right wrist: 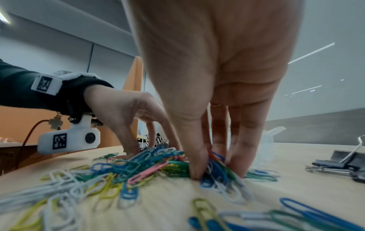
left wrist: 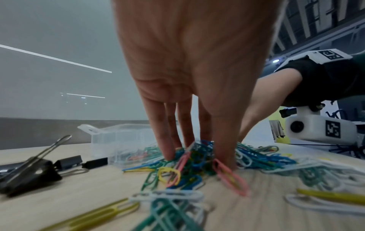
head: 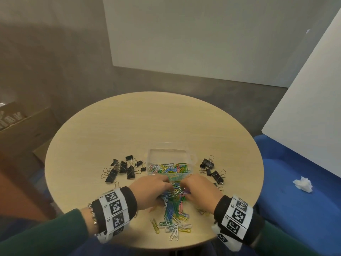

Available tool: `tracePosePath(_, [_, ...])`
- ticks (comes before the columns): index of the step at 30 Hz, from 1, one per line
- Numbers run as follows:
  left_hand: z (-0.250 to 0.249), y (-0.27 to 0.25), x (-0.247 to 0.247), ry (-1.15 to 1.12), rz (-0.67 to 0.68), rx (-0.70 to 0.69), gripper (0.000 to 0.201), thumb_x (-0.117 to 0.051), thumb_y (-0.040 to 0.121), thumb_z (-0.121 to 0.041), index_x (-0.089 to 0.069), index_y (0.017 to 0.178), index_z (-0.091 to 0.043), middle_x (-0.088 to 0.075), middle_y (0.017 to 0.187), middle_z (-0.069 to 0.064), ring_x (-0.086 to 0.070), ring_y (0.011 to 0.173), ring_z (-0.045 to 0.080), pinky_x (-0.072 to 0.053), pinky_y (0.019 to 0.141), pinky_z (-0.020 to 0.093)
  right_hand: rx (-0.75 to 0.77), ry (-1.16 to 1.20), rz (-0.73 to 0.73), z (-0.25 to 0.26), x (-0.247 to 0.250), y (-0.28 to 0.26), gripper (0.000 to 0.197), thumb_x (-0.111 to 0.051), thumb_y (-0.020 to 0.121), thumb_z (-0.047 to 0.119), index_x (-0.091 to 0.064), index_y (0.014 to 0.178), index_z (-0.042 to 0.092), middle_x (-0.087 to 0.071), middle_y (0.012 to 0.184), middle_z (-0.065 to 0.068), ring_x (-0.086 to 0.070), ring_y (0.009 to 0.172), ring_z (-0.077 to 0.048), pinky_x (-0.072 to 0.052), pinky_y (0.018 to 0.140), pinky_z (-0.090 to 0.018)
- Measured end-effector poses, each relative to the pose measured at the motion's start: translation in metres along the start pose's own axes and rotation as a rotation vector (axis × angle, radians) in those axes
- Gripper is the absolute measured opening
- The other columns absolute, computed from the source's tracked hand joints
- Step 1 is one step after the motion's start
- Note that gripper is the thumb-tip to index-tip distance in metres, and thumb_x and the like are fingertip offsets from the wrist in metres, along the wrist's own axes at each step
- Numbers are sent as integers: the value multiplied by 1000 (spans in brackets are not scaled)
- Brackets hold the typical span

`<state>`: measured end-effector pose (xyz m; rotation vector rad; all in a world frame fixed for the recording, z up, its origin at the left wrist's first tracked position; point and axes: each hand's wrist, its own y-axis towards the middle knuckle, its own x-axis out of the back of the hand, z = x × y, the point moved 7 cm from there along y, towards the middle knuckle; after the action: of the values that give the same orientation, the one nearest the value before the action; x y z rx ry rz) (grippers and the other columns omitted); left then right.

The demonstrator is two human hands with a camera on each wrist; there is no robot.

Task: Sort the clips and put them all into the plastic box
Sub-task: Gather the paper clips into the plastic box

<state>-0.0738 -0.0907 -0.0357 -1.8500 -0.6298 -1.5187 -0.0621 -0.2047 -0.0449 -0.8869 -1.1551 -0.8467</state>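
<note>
A clear plastic box (head: 190, 157) stands mid-table with coloured paper clips in it. In front of it lies a loose heap of coloured paper clips (head: 173, 213). My left hand (head: 163, 189) and right hand (head: 189, 189) meet over the heap's far end, just short of the box. In the left wrist view the left hand (left wrist: 199, 156) digs fingers and thumb down around a clump. The right hand (right wrist: 215, 168) pinches blue and white clips between thumb and fingers. Black binder clips lie in groups left (head: 121, 169) and right (head: 212, 169) of the box.
The round wooden table (head: 129, 130) has bare surface behind the box. A cardboard box (head: 22, 130) sits on the floor at the left. At the right is a blue seat (head: 295, 209) with a crumpled white tissue (head: 303, 183), and white panels (head: 304, 98) stand behind.
</note>
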Motion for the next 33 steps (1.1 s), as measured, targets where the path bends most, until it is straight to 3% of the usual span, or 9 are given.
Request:
tracePosePath(4, [8, -2, 4, -51, -54, 36, 32, -57, 89, -16, -62, 120, -20, -60, 118, 0, -56, 108, 20, -48, 89, 35, -21, 86, -33, -15, 7, -1, 10, -60, 89, 14, -68, 96, 17, -67, 91, -1, -63, 82, -18, -54, 76, -30])
tracePosePath(8, [19, -6, 4, -109, -107, 84, 29, -55, 88, -12, -66, 114, -21, -63, 113, -1, -58, 104, 18, -46, 88, 31, -12, 264, -29, -25, 22, -4, 10, -71, 84, 22, -72, 92, 16, -70, 86, 3, -62, 73, -6, -47, 67, -14])
tracePosePath(11, [27, -8, 3, -158, -133, 107, 27, -59, 86, -14, -67, 110, -23, -65, 110, -3, -60, 101, 16, -48, 87, 29, -1, 352, -62, -28, 41, 2, 10, -73, 82, 22, -74, 89, 15, -69, 80, 5, -58, 66, -1, -45, 62, -11])
tracePosePath(14, [28, -9, 7, -187, -165, 103, 27, -59, 86, -12, -67, 109, -23, -68, 107, -4, -61, 99, 13, -48, 85, 24, 11, 362, -174, -30, 64, 15, 7, -73, 82, 21, -74, 87, 16, -70, 83, 2, -61, 69, -6, -47, 63, -17])
tracePosePath(16, [28, -8, 9, -198, -170, 98, 26, -60, 87, -11, -68, 109, -22, -68, 107, -4, -61, 99, 12, -48, 86, 24, 34, 348, -233, -28, 72, 25, 6, -72, 83, 20, -74, 88, 16, -68, 87, 1, -64, 75, -12, -53, 72, -29])
tracePosePath(18, [27, -8, 11, -211, -170, 91, 25, -60, 87, -12, -68, 108, -22, -69, 107, -4, -62, 99, 12, -48, 87, 24, 70, 322, -221, -23, 69, 34, 9, -71, 85, 19, -74, 93, 16, -66, 92, 0, -63, 81, -13, -54, 80, -34])
tracePosePath(23, [29, -12, 19, -282, -222, 70, 22, -62, 87, -12, -70, 105, -22, -71, 102, -6, -63, 93, 8, -45, 80, 13, 87, 337, -158, -24, 56, 38, 25, -62, 90, 12, -68, 114, 16, -68, 114, 0, -59, 98, -7, -44, 89, -18])
tracePosePath(29, [33, -17, 56, -376, -325, 50, 17, -66, 86, -13, -72, 98, -22, -72, 95, -9, -61, 84, -1, -47, 75, 9, 93, 304, -149, -31, 49, 29, 24, -61, 91, 20, -69, 114, 16, -69, 112, 0, -61, 102, -9, -46, 90, -19])
tracePosePath(33, [40, -9, 88, -383, -420, 45, 17, -68, 84, -11, -73, 99, -17, -72, 92, -7, -64, 84, 2, -44, 70, 2, 104, 282, -168, -34, 45, 23, 22, -61, 91, 23, -70, 111, 19, -69, 108, 2, -60, 98, -7, -47, 88, -21])
